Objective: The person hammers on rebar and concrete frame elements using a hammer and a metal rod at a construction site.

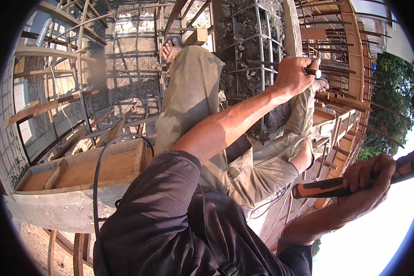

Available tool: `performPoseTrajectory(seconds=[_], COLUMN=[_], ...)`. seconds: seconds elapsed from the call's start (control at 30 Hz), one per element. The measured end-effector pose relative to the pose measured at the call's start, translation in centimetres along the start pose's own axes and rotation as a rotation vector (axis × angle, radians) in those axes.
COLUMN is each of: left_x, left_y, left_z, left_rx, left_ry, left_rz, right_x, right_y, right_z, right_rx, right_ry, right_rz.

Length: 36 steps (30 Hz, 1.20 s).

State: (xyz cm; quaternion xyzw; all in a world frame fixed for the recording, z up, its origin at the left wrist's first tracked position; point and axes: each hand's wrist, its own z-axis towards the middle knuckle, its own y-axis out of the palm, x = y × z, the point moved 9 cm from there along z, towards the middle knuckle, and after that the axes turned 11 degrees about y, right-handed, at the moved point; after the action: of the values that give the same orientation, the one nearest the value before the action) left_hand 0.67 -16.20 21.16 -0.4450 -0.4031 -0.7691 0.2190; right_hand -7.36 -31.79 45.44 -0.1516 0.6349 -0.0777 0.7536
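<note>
Head view showed the person perched high on a building frame, legs in dusty khaki trousers stretched out over a grey steel rebar cage packed with rough concrete. The left hand was clenched around a short dark metal chisel with a flat silvery head, held out at arm's length against the bars. The right hand was drawn back near the body, its fingers wrapped tight on the orange-and-black rubber-gripped handle of a hammer; the hammer's head ran off past the rim, so I could not see it. A black cable looped beside a shallow wooden formwork box to the left. To my eye the chisel was set in place and the striking step was in hand: the next move would call for a swing that lands squarely on the chisel's head, clear of the knuckles, with the left grip held steady.
</note>
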Motion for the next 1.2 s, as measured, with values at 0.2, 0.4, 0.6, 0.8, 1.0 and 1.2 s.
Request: performPoseTrajectory(seconds=[0.2, 0.4, 0.6, 0.8, 1.0, 1.2], left_x=[-0.8, -1.1, 4.8, 15.6, 17.8, 6.0], left_y=[-0.6, -0.8, 1.0, 2.9, 5.9, 8.1], left_z=[1.0, 1.3, -0.2, -1.7, -2.8, -0.6], left_rx=[0.016, 0.008, 0.022, -0.070, -0.001, 0.040], left_ry=[-0.035, 0.094, 0.187, 0.556, 0.677, 0.442], left_rz=[-0.024, -0.022, -0.260, 0.026, 0.011, -0.039], right_x=[5.4, 12.0, 3.3, 2.2, 4.5, 6.2], right_y=[2.6, 3.1, 0.7, -7.9, -9.3, -8.3], right_z=[1.4, -1.6, -2.0, 0.0, -1.4, -2.2], right_rx=[-0.088, -0.288, -0.139, -0.330, -0.227, -0.147], right_ry=[-0.007, 0.475, 0.136, -0.106, 0.123, 0.110], right_rz=[-0.147, -0.520, -0.103, -0.002, 0.329, 0.145])
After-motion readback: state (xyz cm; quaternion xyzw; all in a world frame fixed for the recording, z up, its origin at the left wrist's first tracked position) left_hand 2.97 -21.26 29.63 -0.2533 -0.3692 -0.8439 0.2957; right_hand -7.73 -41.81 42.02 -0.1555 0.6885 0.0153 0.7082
